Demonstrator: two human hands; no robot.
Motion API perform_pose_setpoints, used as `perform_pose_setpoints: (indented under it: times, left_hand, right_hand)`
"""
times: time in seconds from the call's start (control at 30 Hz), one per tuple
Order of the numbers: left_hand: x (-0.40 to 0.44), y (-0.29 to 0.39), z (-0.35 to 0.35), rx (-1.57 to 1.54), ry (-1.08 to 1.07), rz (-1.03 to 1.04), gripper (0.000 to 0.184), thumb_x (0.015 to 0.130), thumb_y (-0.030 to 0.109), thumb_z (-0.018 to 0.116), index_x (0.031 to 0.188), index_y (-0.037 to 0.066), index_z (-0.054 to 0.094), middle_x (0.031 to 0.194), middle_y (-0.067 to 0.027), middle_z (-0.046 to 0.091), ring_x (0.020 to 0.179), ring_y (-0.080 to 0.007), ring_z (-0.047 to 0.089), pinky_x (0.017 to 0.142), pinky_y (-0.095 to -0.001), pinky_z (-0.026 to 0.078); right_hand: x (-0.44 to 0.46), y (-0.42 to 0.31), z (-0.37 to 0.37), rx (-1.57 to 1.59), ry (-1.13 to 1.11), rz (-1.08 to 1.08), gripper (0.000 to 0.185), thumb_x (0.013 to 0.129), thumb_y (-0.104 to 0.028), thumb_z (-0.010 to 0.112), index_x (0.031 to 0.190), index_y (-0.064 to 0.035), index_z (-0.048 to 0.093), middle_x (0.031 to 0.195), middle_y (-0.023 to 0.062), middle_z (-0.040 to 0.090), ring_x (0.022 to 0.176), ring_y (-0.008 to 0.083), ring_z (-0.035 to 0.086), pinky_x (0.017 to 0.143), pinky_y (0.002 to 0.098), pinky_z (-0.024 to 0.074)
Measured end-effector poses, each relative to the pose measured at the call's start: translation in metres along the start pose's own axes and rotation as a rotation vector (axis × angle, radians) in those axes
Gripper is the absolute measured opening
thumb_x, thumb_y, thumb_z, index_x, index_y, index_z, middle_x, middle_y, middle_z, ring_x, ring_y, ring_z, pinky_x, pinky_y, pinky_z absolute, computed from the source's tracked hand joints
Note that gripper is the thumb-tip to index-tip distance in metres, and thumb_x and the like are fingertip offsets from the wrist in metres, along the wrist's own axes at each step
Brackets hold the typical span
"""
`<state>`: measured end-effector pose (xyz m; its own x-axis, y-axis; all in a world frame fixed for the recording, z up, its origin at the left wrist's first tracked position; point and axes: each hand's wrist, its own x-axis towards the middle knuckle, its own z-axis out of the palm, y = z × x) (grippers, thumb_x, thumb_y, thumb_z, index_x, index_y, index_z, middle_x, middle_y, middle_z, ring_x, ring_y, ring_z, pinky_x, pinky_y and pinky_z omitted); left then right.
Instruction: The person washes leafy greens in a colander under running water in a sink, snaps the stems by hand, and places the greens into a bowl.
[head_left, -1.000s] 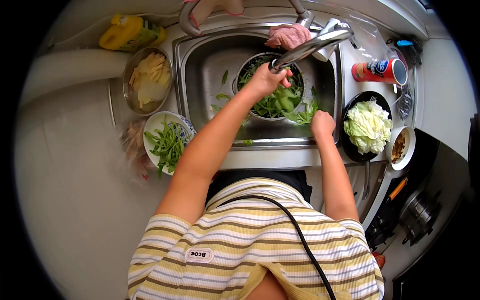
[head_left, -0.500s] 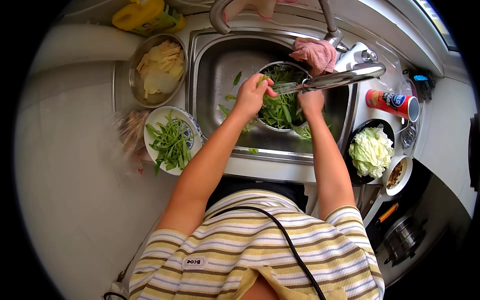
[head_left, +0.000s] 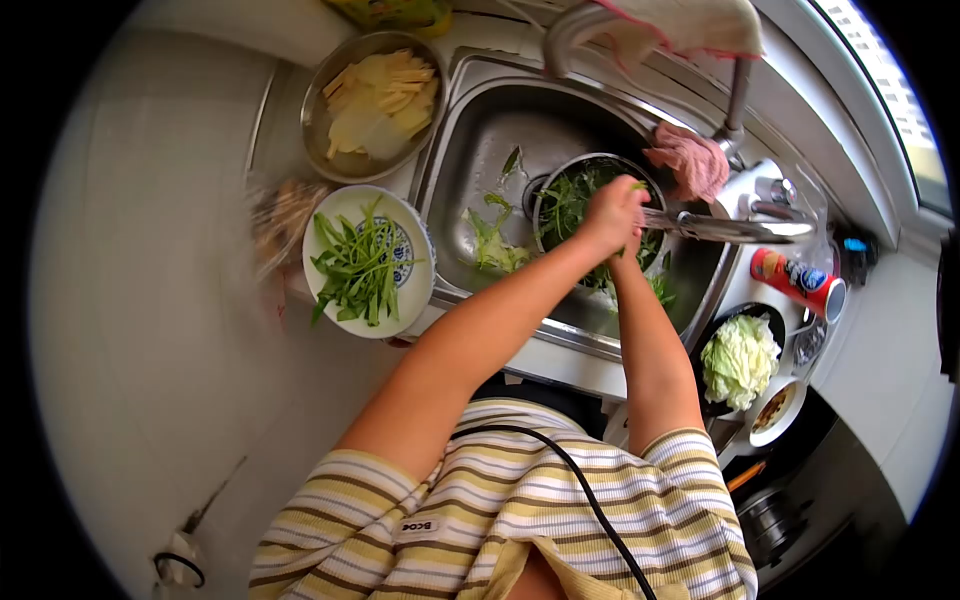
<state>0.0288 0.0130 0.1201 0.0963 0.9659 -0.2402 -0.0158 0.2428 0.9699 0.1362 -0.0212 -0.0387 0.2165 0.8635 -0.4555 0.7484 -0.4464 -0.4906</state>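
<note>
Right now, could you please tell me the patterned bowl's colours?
The patterned bowl is blue and white; see the head view.

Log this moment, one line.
Left hand: over bowl of greens in sink, near faucet | Right hand: close by, partly hidden | Grips: unclear | Dish beside sink: more greens

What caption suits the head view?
Left hand and right hand, close together by the tap, above greens in the sink.
</note>
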Motion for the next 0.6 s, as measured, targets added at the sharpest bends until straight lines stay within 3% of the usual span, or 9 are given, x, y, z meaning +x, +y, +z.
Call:
perform_pose_setpoints:
  times: [0.03, 0.1, 0.17, 0.27, 0.3, 0.37, 0.43, 0.53, 0.6]
  left_hand:
    - [0.008, 0.007, 0.007, 0.083, 0.000, -0.027, 0.016, 0.088, 0.012, 0.045, 0.083, 0.001, 0.055, 0.069, -0.0092, 0.058, 0.064, -0.0171, 0.058, 0.058, -0.0306, 0.045]
    - [0.013, 0.005, 0.016, 0.131, 0.090, 0.080, 0.017, 0.082, 0.017, 0.051, 0.073, 0.002, 0.055, 0.071, -0.0191, 0.059, 0.069, -0.0377, 0.057, 0.060, -0.0425, 0.045]
    - [0.007, -0.006, 0.016, 0.155, 0.118, 0.179, 0.020, 0.084, 0.019, 0.049, 0.075, 0.001, 0.053, 0.067, -0.0172, 0.056, 0.062, -0.0359, 0.055, 0.057, -0.0413, 0.043]
    - [-0.012, -0.003, -0.004, 0.343, 0.132, 0.099, 0.020, 0.082, 0.020, 0.052, 0.078, 0.000, 0.049, 0.072, -0.0232, 0.054, 0.073, -0.0408, 0.054, 0.061, -0.0436, 0.043]
    - [-0.017, -0.003, -0.015, 0.383, 0.080, 0.078, 0.015, 0.084, 0.016, 0.051, 0.084, 0.001, 0.052, 0.073, -0.0186, 0.057, 0.071, -0.0353, 0.057, 0.063, -0.0415, 0.043]
    - [-0.023, -0.019, -0.033, 0.114, 0.040, 0.140, 0.013, 0.088, 0.011, 0.047, 0.091, 0.001, 0.054, 0.075, -0.0112, 0.058, 0.069, -0.0238, 0.058, 0.064, -0.0359, 0.045]
    - [-0.034, 0.010, -0.065, -0.213, -0.127, -0.220, 0.015, 0.091, 0.008, 0.043, 0.098, 0.000, 0.054, 0.079, -0.0068, 0.058, 0.073, -0.0144, 0.056, 0.068, -0.0286, 0.046]
    - [-0.051, 0.052, -0.095, -0.278, -0.163, -0.205, 0.016, 0.092, 0.007, 0.041, 0.098, -0.002, 0.052, 0.079, -0.0088, 0.058, 0.071, -0.0129, 0.056, 0.068, -0.0242, 0.046]
    - [-0.064, 0.075, -0.106, -0.265, -0.033, -0.137, 0.016, 0.092, 0.008, 0.042, 0.098, -0.004, 0.051, 0.077, -0.0081, 0.058, 0.067, -0.0126, 0.056, 0.068, -0.0241, 0.047]
  right_hand:
    - [-0.005, -0.004, -0.007, 0.000, -0.002, -0.001, 0.046, 0.078, -0.049, 0.049, 0.101, -0.0093, 0.057, 0.098, 0.0187, 0.062, 0.091, 0.0345, 0.060, 0.071, 0.0420, 0.0472]
    - [-0.015, -0.010, -0.020, -0.020, -0.011, -0.002, 0.046, 0.078, -0.048, 0.050, 0.102, -0.0086, 0.057, 0.097, 0.0194, 0.062, 0.090, 0.0349, 0.060, 0.071, 0.0421, 0.0468]
    - [-0.021, -0.014, -0.029, -0.043, -0.042, 0.004, 0.046, 0.078, -0.046, 0.051, 0.102, -0.0078, 0.057, 0.096, 0.0202, 0.062, 0.090, 0.0353, 0.060, 0.071, 0.0423, 0.0463]
    - [-0.019, -0.016, -0.034, -0.059, -0.099, 0.007, 0.045, 0.078, -0.045, 0.053, 0.102, -0.0067, 0.058, 0.095, 0.0213, 0.062, 0.090, 0.0359, 0.060, 0.071, 0.0426, 0.0457]
    - [-0.004, 0.012, -0.017, -0.051, -0.104, -0.025, 0.044, 0.076, -0.039, 0.056, 0.107, -0.0076, 0.057, 0.099, 0.0217, 0.061, 0.091, 0.0353, 0.060, 0.075, 0.0431, 0.0461]
    - [0.006, 0.011, -0.024, -0.256, -0.154, -0.080, 0.040, 0.075, -0.032, 0.058, 0.107, -0.0080, 0.058, 0.102, 0.0208, 0.061, 0.093, 0.0338, 0.060, 0.078, 0.0418, 0.0470]
    - [-0.019, -0.037, -0.059, -0.399, 0.017, -0.031, 0.038, 0.075, -0.031, 0.057, 0.099, -0.0015, 0.060, 0.102, 0.0192, 0.061, 0.094, 0.0356, 0.059, 0.082, 0.0429, 0.0466]
    - [-0.026, -0.080, -0.077, 0.053, 0.103, 0.113, 0.033, 0.076, -0.027, 0.056, 0.098, -0.0030, 0.062, 0.103, 0.0213, 0.060, 0.095, 0.0369, 0.058, 0.082, 0.0445, 0.0459]
    - [-0.011, -0.089, -0.062, -0.452, -0.015, 0.047, 0.034, 0.080, -0.033, 0.052, 0.094, -0.0035, 0.062, 0.098, 0.0187, 0.062, 0.093, 0.0364, 0.059, 0.079, 0.0467, 0.0461]
